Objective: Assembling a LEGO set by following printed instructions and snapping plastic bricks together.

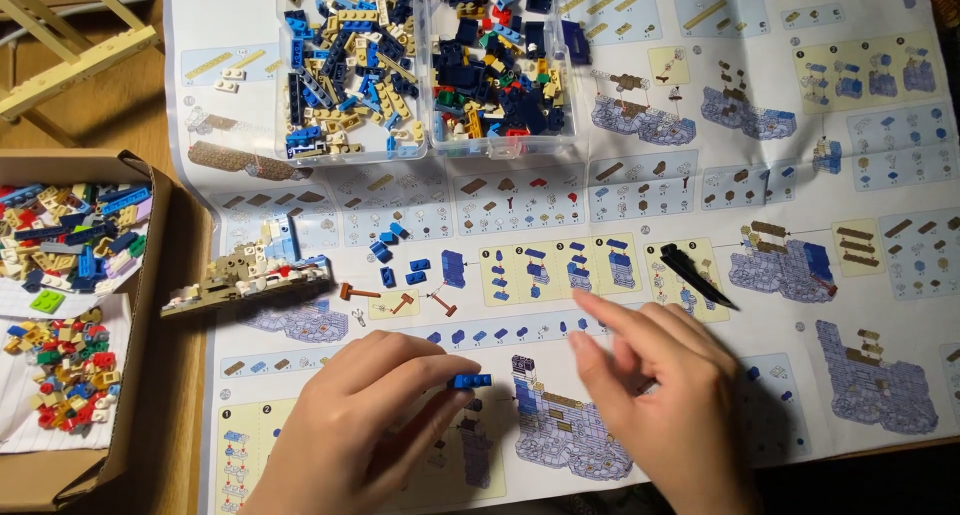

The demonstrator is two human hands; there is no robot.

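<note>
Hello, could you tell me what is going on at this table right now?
A person is working with small toy bricks over a large instruction sheet. The left hand pinches a small blue brick at its fingertips, while the right hand hovers over the sheet with a finger extended. A partly built model sits at the sheet's left edge. Two clear trays of bricks stand above, a cardboard box of sorted pieces lies to the left, and a black tool rests on the sheet.
</note>
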